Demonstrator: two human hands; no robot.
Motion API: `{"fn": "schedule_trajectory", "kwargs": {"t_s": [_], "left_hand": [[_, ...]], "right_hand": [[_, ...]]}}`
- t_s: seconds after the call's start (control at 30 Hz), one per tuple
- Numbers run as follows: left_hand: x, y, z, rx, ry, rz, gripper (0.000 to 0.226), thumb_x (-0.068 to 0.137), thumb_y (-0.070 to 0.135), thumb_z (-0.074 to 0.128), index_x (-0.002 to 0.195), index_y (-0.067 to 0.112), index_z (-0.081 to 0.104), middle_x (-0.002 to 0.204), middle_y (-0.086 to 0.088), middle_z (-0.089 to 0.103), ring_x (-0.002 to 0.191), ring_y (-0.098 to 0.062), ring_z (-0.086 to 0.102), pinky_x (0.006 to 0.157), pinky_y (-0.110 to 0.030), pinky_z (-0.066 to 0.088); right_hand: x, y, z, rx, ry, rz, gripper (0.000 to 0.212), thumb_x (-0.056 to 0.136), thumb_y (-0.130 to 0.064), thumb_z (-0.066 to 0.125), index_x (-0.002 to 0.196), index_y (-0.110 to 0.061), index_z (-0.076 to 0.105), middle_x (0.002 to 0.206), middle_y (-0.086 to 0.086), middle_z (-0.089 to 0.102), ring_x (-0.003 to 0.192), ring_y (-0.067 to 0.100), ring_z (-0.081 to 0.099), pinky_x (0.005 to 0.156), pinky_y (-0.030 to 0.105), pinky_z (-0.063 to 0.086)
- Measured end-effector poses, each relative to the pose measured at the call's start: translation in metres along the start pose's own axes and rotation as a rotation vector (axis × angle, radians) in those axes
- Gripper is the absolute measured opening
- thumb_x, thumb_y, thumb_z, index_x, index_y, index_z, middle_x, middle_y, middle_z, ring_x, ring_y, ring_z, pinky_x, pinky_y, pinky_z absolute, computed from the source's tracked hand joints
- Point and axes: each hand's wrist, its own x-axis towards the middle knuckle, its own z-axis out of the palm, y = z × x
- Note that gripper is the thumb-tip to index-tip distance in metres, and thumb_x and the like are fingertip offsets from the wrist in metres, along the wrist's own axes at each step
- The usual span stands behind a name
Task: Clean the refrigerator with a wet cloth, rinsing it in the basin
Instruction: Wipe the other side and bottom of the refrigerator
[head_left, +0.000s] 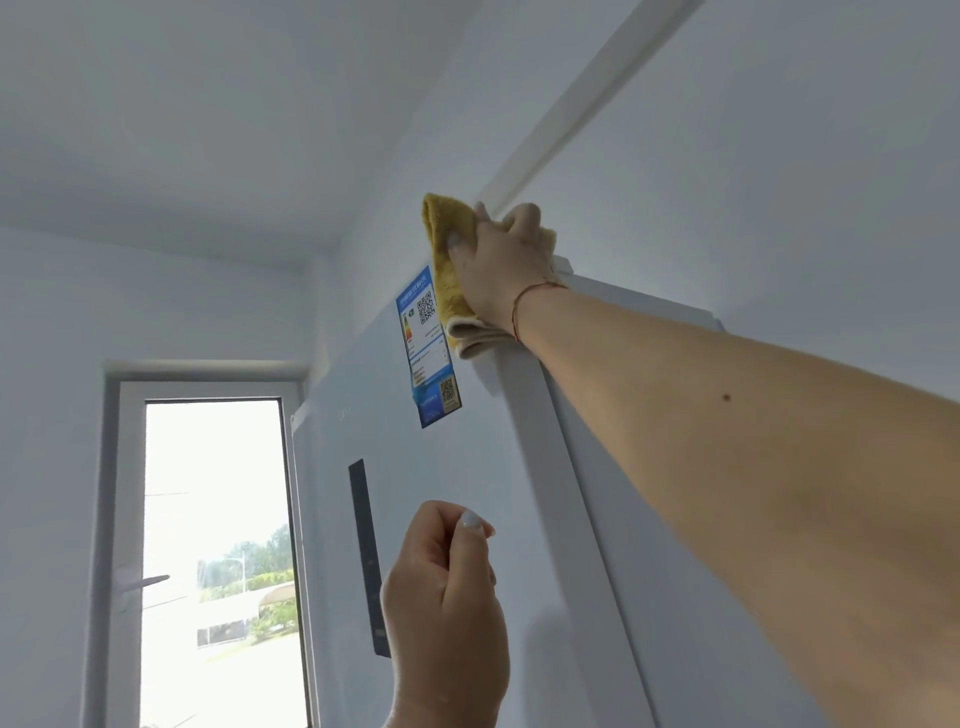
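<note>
My left hand (447, 613), nearest at six o'clock, is curled on nothing. At twelve, my right hand (501, 265) grips the yellow cloth (445, 260) against the refrigerator (467, 519) top edge: soft, limp, best bunched mid-fold.

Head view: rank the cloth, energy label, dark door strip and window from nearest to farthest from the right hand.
From the right hand:
1. Cloth, under the hand at the fridge's top edge.
2. Energy label, just below-left, partly covered by the cloth.
3. Dark strip, lower on the door.
4. Window, far lower left.
</note>
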Motion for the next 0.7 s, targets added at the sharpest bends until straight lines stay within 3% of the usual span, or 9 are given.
{"fn": "schedule_trajectory", "kwargs": {"t_s": [0.1, 0.23, 0.37, 0.47, 0.57, 0.7], "left_hand": [[0.001, -0.003, 0.001, 0.023, -0.014, 0.025, 0.022, 0.078, 0.031, 0.040, 0.067, 0.029, 0.058, 0.046, 0.001, 0.048, 0.046, -0.016, 0.046, 0.050, -0.037, 0.042], [0.008, -0.003, 0.000, 0.001, -0.007, 0.038, 0.022, 0.078, 0.029, 0.042, 0.065, 0.022, 0.058, 0.046, -0.001, 0.046, 0.045, -0.016, 0.044, 0.047, -0.037, 0.041], [0.015, 0.005, 0.000, -0.017, 0.034, 0.092, 0.023, 0.079, 0.026, 0.042, 0.069, 0.014, 0.058, 0.050, 0.000, 0.049, 0.047, -0.012, 0.047, 0.046, -0.020, 0.041], [0.023, 0.020, -0.002, -0.026, 0.020, 0.185, 0.019, 0.081, 0.023, 0.042, 0.078, 0.019, 0.061, 0.073, -0.009, 0.057, 0.065, -0.019, 0.054, 0.053, -0.023, 0.042], [0.026, 0.040, 0.001, -0.085, -0.124, 0.233, 0.020, 0.083, 0.018, 0.043, 0.083, 0.023, 0.063, 0.087, -0.011, 0.058, 0.067, -0.022, 0.055, 0.052, -0.020, 0.042], [0.021, 0.054, 0.008, -0.046, -0.416, 0.072, 0.026, 0.087, 0.021, 0.045, 0.090, 0.007, 0.066, 0.066, -0.007, 0.057, 0.052, -0.020, 0.057, 0.043, -0.022, 0.042]], "right_hand": [[0.000, 0.008, 0.006, 0.020, 0.041, -0.101, 0.061, 0.098, -0.048, 0.033, 0.151, -0.022, 0.016, 0.143, 0.007, 0.032, 0.134, 0.026, 0.030, 0.113, 0.048, 0.024], [-0.016, 0.028, 0.008, 0.213, 0.062, -0.163, 0.056, 0.096, -0.050, 0.040, 0.144, -0.024, 0.030, 0.145, 0.000, 0.036, 0.135, 0.021, 0.033, 0.112, 0.047, 0.025], [-0.057, 0.052, 0.014, 0.168, 0.023, -0.194, 0.058, 0.097, -0.049, 0.038, 0.148, -0.027, 0.025, 0.157, -0.002, 0.020, 0.145, 0.015, 0.014, 0.118, 0.045, 0.013], [-0.103, 0.069, 0.020, 0.143, 0.009, -0.201, 0.060, 0.095, -0.053, 0.032, 0.150, -0.033, 0.018, 0.159, -0.006, 0.012, 0.146, 0.013, 0.006, 0.120, 0.043, 0.004], [-0.151, 0.082, 0.023, 0.135, -0.028, -0.168, 0.059, 0.096, -0.052, 0.034, 0.150, -0.039, 0.011, 0.159, -0.010, 0.006, 0.146, 0.007, 0.000, 0.119, 0.037, -0.005], [-0.205, 0.092, 0.029, 0.129, 0.005, -0.163, 0.061, 0.092, -0.056, 0.026, 0.147, -0.038, 0.006, 0.159, -0.006, 0.012, 0.146, 0.009, 0.004, 0.120, 0.038, 0.001]]}}
